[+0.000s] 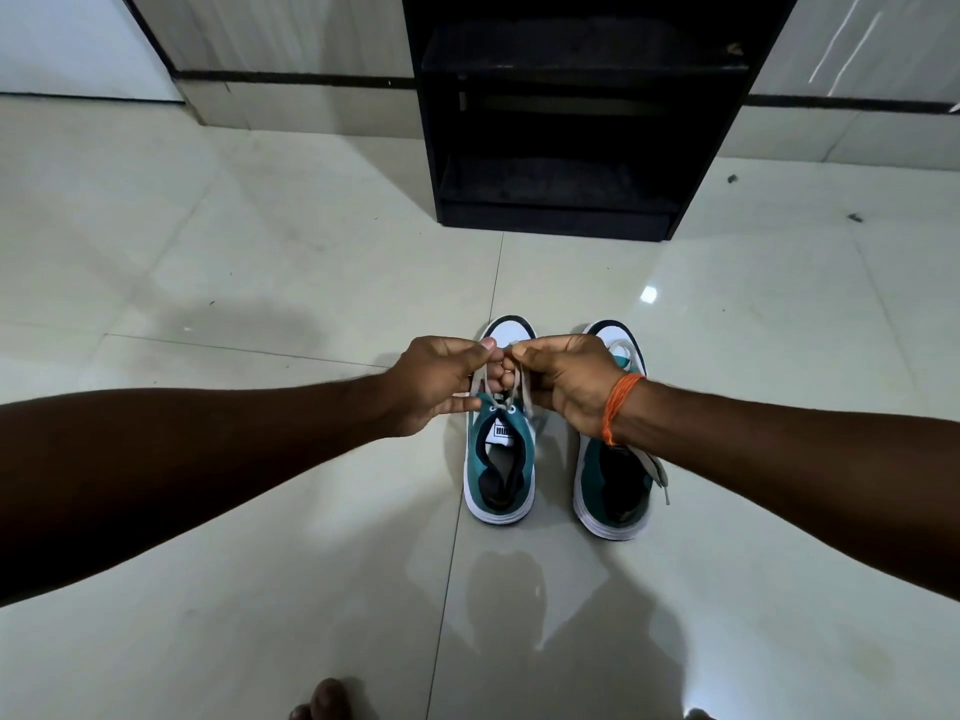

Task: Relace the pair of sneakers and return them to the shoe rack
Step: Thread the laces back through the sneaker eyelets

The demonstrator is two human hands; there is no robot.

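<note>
Two teal and white sneakers stand side by side on the tiled floor, toes pointing away from me. Above the left sneaker (498, 470) my left hand (436, 381) and my right hand (566, 379) meet, each pinching an end of its grey lace (522, 389), which runs down to the top eyelets. The right sneaker (613, 491) is partly hidden under my right wrist, which wears an orange thread band; a loose grey lace (657, 472) trails over its outer side. The black shoe rack (571, 122) stands open and empty-looking beyond the shoes.
Glossy pale floor tiles (260, 283) surround the shoes. A wall with a dark skirting line (291, 77) runs behind the rack. My bare toes (324, 701) show at the bottom edge.
</note>
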